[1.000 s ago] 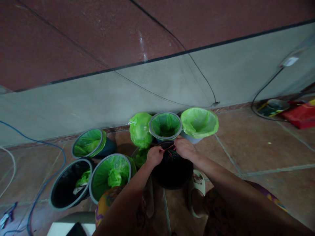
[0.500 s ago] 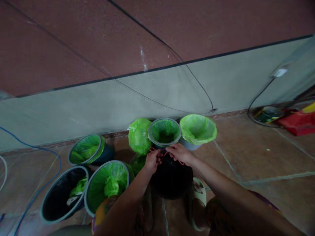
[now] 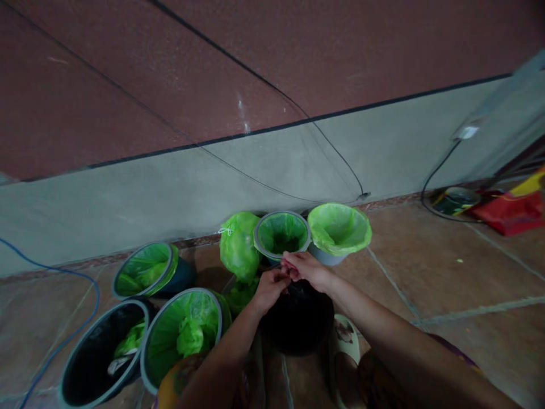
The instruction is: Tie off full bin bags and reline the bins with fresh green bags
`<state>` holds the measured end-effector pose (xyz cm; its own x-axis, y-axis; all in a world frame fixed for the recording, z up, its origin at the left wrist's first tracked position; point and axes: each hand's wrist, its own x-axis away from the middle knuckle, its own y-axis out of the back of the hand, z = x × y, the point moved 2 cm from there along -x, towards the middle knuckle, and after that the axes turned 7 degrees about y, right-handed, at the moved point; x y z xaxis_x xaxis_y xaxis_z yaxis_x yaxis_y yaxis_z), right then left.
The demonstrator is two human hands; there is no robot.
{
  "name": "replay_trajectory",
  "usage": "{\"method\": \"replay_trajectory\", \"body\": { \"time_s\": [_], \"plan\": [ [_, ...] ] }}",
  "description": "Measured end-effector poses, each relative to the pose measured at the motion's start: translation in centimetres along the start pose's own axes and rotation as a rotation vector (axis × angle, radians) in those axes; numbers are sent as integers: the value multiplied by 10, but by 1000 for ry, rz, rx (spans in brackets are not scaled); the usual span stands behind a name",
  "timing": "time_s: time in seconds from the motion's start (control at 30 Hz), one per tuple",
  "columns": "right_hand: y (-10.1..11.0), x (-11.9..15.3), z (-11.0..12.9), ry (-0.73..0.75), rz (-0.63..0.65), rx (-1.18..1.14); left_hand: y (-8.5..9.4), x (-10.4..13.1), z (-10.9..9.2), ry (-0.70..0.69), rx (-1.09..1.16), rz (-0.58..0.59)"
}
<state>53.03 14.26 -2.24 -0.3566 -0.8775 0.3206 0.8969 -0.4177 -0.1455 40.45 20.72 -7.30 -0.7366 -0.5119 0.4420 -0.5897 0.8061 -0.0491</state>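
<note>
Between my feet stands a dark, rounded black bundle [image 3: 296, 324] that looks like a filled plastic bag; its details are lost in shadow. Over its top my two hands meet. My right hand [image 3: 309, 270] pinches a bunched red string [image 3: 289, 267], which shows between its fingers. Fingers closed, my left hand [image 3: 270, 289] touches the same string from the left. The exact loops are too small to make out. Just beyond the hands is a grey-rimmed bin [image 3: 258, 241] lined with green plastic.
A tied green bag [image 3: 239, 241] and a green-lined bin [image 3: 340, 230] stand against the wall. Leftward are more bins [image 3: 147, 341], some tilted. A blue hose [image 3: 96, 295] crosses the floor. A red item [image 3: 511, 213] and a black cable [image 3: 426, 190] lie at the right.
My hands have come together over the black bundle. The red string, earlier stretched in loops between them, is now bunched at the fingers. The view has shifted slightly.
</note>
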Motion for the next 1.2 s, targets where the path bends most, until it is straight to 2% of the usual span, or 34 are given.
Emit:
{"method": "replay_trajectory", "body": {
  "time_s": [0.1,0.2,0.23,0.3,0.37,0.4,0.5,0.63,0.73,0.83,0.9,1.07,1.2],
  "plan": [
    [3,-1,1,-31,-151,-181,-1,-1,1,-35,-58,-59],
    [4,-1,-5,-44,-228,-131,-2,-4,3,-78,-74,-91],
    [2,0,-8,-40,-195,-57,-1,-4,3,-101,-80,-92],
    [-2,0,-16,12,-33,123,-1,-5,2,-156,-104,-82],
    [-6,-1,-24,107,143,257,0,-4,0,-208,-140,-79],
    [-7,-2,-28,157,189,295,0,-3,-1,-229,-156,-85],
    [-4,-7,-37,248,187,336,2,0,-6,-267,-186,-127],
    [-4,-10,-45,268,199,295,4,2,-9,-266,-221,-178],
    [-7,-9,-49,214,200,213,6,-1,-7,-229,-250,-222],
    [-9,-9,-51,134,141,216,7,-4,-2,-144,-213,-269],
    [-9,-7,-49,150,80,345,7,-5,1,-41,-153,-319],
    [-16,5,-41,386,34,884,4,-4,3,236,60,-397],
    [-22,12,-42,439,50,1098,3,-5,3,330,98,-387]
  ]
}}
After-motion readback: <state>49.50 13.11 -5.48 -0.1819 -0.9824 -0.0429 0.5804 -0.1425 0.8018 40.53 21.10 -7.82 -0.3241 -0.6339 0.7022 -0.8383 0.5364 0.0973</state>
